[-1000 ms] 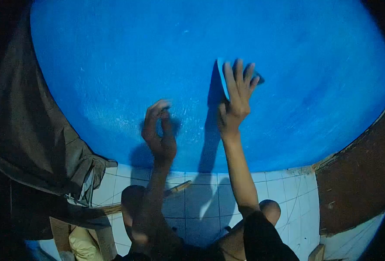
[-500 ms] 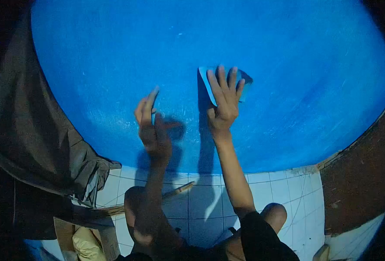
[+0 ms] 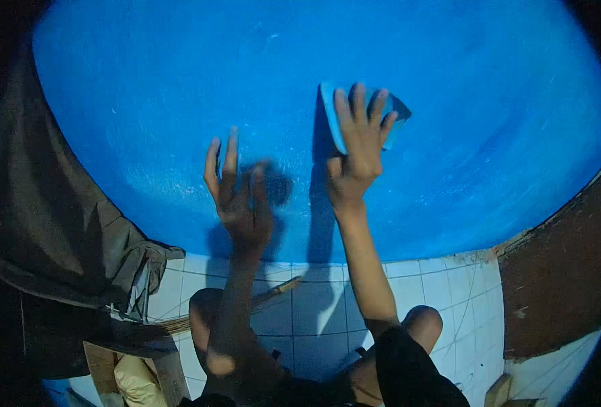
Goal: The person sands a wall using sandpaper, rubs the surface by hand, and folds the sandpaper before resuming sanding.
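A light-blue sheet (image 3: 333, 117), thin and stiff-looking, lies under my right hand (image 3: 360, 146) against the broad blue wall (image 3: 416, 203). Its left edge lifts and curls, and a dark patch shows at its right corner. The fingers spread over the sheet, keeping it beneath the palm, while the thumb sits by its lower edge. My left hand (image 3: 239, 193) is raised in front of the wall to the left, fingers apart and holding nothing. Its shadow falls on the wall just beside it.
White floor tiles (image 3: 321, 308) border the wall's base. A stick broom (image 3: 277, 293) lies across them, behind my left forearm. Dark cloth (image 3: 70, 230) hangs at left, above a cardboard box (image 3: 171, 380) holding a yellowish bag (image 3: 138, 383). A brown panel (image 3: 558, 271) stands right.
My right hand has slid up and slightly right across the wall with the sheet. My left hand's fingers have spread and point more upward. The view has shifted slightly.
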### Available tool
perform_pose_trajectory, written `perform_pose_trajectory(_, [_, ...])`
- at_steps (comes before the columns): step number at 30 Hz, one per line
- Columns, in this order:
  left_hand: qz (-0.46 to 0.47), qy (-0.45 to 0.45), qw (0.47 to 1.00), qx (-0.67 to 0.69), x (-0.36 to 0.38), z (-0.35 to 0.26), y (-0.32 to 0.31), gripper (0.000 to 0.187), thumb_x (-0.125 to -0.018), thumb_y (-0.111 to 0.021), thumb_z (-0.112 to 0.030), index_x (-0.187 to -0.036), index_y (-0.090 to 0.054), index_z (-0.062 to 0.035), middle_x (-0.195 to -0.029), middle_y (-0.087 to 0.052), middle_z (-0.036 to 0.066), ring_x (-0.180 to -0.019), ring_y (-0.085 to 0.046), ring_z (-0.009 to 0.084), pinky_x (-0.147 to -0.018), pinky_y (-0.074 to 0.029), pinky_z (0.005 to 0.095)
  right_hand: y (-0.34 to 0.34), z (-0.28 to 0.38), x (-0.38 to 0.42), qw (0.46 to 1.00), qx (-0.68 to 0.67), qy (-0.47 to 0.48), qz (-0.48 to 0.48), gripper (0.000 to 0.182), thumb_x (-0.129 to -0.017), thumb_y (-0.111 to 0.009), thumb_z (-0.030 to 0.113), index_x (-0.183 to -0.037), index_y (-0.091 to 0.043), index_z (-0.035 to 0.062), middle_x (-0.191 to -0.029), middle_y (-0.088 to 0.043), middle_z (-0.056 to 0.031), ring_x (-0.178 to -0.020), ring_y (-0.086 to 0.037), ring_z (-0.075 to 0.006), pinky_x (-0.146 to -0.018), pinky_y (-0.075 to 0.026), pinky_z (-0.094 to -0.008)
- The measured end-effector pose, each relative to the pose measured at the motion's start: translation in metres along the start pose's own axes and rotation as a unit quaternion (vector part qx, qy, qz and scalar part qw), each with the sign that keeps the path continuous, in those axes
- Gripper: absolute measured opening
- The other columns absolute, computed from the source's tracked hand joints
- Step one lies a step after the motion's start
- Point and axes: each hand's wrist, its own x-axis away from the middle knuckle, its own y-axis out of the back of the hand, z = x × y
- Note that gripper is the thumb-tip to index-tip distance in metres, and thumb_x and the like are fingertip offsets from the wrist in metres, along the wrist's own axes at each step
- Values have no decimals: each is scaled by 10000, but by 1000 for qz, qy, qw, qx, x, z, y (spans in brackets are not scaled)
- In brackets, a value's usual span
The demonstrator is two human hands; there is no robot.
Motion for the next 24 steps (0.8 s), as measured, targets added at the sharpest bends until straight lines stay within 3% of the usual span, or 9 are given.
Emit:
perform_pose_trajectory(1, [22, -101, 989, -103, -3, 10, 6, 329, -1039, -507, -238, -1318, -618, -101, -1502, -491, 135, -1432, -338, 370, -1127, -335, 544, 1, 1, 16, 1000, -10, -14, 19, 522, -1050, -338, 434, -1393, -606, 145, -1500, -511, -88, -1493, -288, -353, -1216, -107, -606])
perform_pose_trajectory(2, [42, -200, 957, -205, -4, 16, 10, 308, -1030, -527, -203, -1299, -632, -96, -1508, -479, 147, -1438, -337, 375, -1130, -336, 535, 3, 7, 44, 998, -12, -38, 42, 473, -999, -427, 320, -1413, -588, 158, -1513, -500, -80, -1484, -314, -356, -1202, -123, -628])
perform_pose_trajectory(3, [41, -201, 957, -205, -3, 17, 8, 308, -1030, -527, -203, -1299, -632, -96, -1508, -479, 147, -1438, -337, 375, -1130, -336, 535, 6, 13, 79, 996, -15, -62, 63, 490, -947, -516, 206, -1433, -569, 172, -1526, -489, -72, -1474, -340, -358, -1188, -139, -650])
perform_pose_trajectory(5, [24, -179, 960, -214, -3, 17, 5, 308, -1034, -521, -211, -1292, -636, -88, -1524, -458, 150, -1438, -346, 379, -1139, -329, 526, 3, 14, 149, 988, -12, -97, 116, 450, -1030, -451, 345, -1423, -576, 162, -1516, -498, -79, -1459, -361, -370, -1183, -143, -656])
perform_pose_trajectory(8, [23, -162, 962, -218, -1, 8, 1, 329, -1054, -494, -250, -1332, -612, -121, -1554, -421, 133, -1456, -332, 370, -1168, -304, 520, 1, 12, 126, 995, -30, -56, 73, 568, -1053, -341, 481, -1366, -625, 103, -1468, -539, -132, -1463, -351, -368, -1202, -128, -616])
perform_pose_trajectory(14, [36, -155, 961, -226, -1, 7, 3, 325, -1051, -487, -221, -1311, -625, -83, -1539, -436, 151, -1457, -317, 376, -1149, -313, 523, -2, 12, 23, 997, 5, 13, 73, 468, -984, -451, 289, -1387, -612, 114, -1476, -540, -109, -1480, -326, -360, -1215, -91, -605])
perform_pose_trajectory(19, [43, -167, 957, -232, -4, 12, 4, 334, -1062, -442, -198, -1342, -604, -116, -1549, -423, 147, -1469, -293, 382, -1153, -305, 527, -6, 19, 125, 991, -15, -66, 116, 479, -982, -440, 284, -1399, -601, 113, -1498, -518, -97, -1485, -318, -356, -1214, -76, -611])
perform_pose_trajectory(23, [73, -192, 946, -250, -5, 10, 7, 389, -1052, -400, -136, -1413, -544, -159, -1587, -367, 134, -1476, -275, 385, -1161, -293, 531, -9, 10, 70, 999, -18, -17, 39, 629, -1047, -304, 538, -1396, -596, 104, -1492, -521, -92, -1494, -292, -342, -1214, -63, -609])
perform_pose_trajectory(24, [79, -186, 946, -252, -5, 11, 9, 389, -1052, -400, -136, -1413, -544, -159, -1587, -367, 134, -1476, -275, 385, -1161, -293, 531, -17, 11, 39, 1000, -18, -9, 5, 577, -1054, -316, 496, -1416, -577, 131, -1507, -506, -73, -1500, -278, -344, -1201, -73, -639])
